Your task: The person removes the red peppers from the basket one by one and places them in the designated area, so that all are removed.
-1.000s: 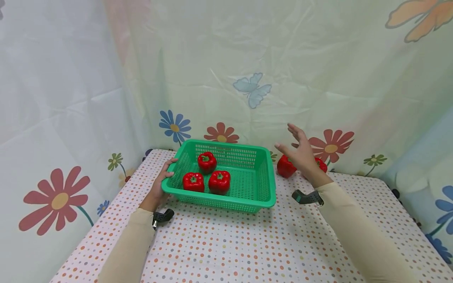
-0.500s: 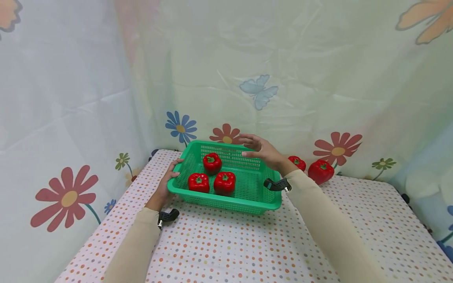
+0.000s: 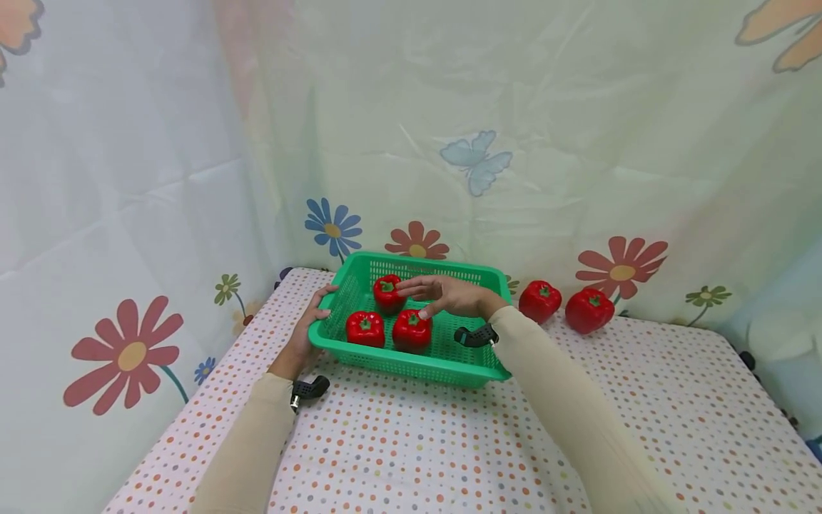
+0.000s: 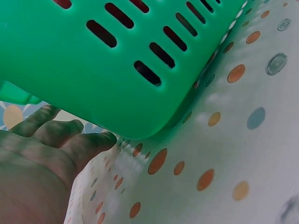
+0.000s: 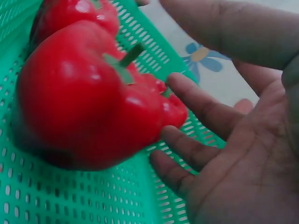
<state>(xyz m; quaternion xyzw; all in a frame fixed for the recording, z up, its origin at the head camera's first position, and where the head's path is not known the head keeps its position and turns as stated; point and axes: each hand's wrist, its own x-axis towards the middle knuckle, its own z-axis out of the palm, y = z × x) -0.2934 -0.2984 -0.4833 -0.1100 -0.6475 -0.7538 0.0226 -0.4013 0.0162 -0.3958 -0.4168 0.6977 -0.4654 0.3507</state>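
"Basket [image 3: 401, 363]: where is it?"

"Centre of the head view, on the worktop [image 3: 411, 442]. The left hand [image 3: 305, 332] is at its left edge, thumb and fingers gripping it."

"Inside?"

"Three red peppers [image 3: 365, 331], mostly in its left half: one behind, two in front. Then the right hand [image 3: 449, 295] above, fingers spread wide; whether they touch a pepper, I can't tell."

"Farther right?"

"Two more peppers [image 3: 589, 311], side by side, right of centre."
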